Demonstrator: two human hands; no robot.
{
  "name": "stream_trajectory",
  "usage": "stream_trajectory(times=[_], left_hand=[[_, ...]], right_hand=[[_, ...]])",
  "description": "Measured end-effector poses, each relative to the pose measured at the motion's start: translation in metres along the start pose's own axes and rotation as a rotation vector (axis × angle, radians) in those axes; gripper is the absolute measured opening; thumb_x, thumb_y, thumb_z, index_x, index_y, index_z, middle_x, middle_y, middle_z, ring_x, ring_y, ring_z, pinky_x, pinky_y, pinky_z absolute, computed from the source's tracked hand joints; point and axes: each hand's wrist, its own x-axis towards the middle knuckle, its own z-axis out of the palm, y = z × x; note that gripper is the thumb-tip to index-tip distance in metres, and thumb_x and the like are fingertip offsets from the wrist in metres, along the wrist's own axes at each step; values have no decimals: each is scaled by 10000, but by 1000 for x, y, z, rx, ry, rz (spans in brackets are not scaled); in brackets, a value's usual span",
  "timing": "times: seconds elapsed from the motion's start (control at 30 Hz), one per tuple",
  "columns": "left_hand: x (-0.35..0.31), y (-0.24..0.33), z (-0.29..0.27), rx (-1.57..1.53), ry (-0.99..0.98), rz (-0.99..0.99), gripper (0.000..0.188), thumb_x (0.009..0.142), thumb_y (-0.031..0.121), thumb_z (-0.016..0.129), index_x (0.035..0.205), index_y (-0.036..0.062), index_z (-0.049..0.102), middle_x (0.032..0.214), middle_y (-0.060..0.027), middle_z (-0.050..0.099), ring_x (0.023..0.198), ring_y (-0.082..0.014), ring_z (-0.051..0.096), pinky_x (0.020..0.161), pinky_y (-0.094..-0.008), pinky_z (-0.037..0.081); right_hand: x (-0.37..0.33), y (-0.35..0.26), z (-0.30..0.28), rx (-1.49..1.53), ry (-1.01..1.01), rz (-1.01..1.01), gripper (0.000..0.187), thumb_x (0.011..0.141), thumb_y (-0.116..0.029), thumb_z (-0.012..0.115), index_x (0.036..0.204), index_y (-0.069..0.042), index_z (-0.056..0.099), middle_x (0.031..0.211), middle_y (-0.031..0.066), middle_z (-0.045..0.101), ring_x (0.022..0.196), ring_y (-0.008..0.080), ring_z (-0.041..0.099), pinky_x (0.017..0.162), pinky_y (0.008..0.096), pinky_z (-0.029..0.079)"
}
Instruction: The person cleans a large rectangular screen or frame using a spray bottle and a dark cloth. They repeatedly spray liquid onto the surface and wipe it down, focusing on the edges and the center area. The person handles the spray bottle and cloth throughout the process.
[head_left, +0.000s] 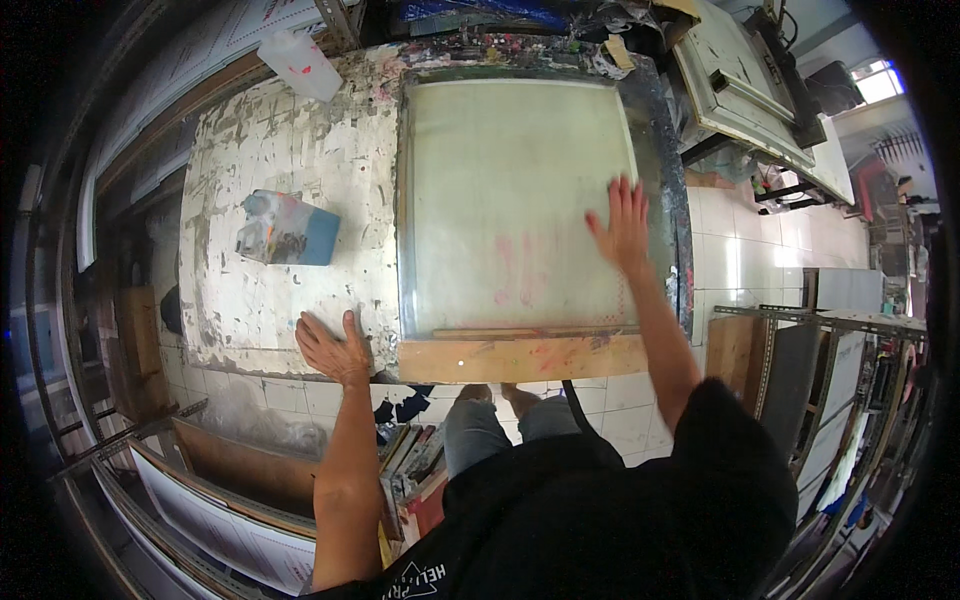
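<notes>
Pale-green rectangular panel (500,180): right hand (627,238) open, at right edge; light, even pressure advisable.
Paint-scuffed white desk (362,262): left hand (338,350) open, near front edge.

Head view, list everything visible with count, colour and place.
Worktable: 1, stained white, left of centre
Panel: 1, pale green, centre
Wooden strip: 1, tan, panel's near edge
Container: 1, clear and blue, on worktable
Stained vessel: 1, white, worktable's far edge
Racks: several, grey, both sides
Clutter: uncountable, mixed, far edge
Floor tiles: many, white, around worktable
Trouser legs: 2, blue, lower centre
Shirt: 1, black, bottom
Left hand: 1, bare, worktable's near edge
Right hand: 1, bare, panel's right edge
</notes>
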Motion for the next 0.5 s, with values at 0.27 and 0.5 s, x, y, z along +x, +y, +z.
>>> stream_trajectory(times=[0.27, 0.5], left_hand=[[3, -6, 13, -15, 35, 12, 896, 863, 678, 507, 1453, 23, 346, 1451, -184, 375, 1354, -340, 326, 1113, -480, 258], [0, -5, 8, 24, 24, -36, 889, 860, 667, 525, 1459, 36, 341, 1454, -171, 374, 1352, -336, 329, 1115, -477, 259]], right_hand=[[71, 30, 33, -24, -21, 67, 848, 889, -568, 531, 1473, -3, 288, 1525, 202, 298, 1407, 453, 223, 1133, 570, 208], [-163, -60, -105, 217, -313, 83, 875, 866, -409, 599, 1501, 29, 185, 1562, 226, 194, 1435, 473, 134, 1149, 583, 133]])
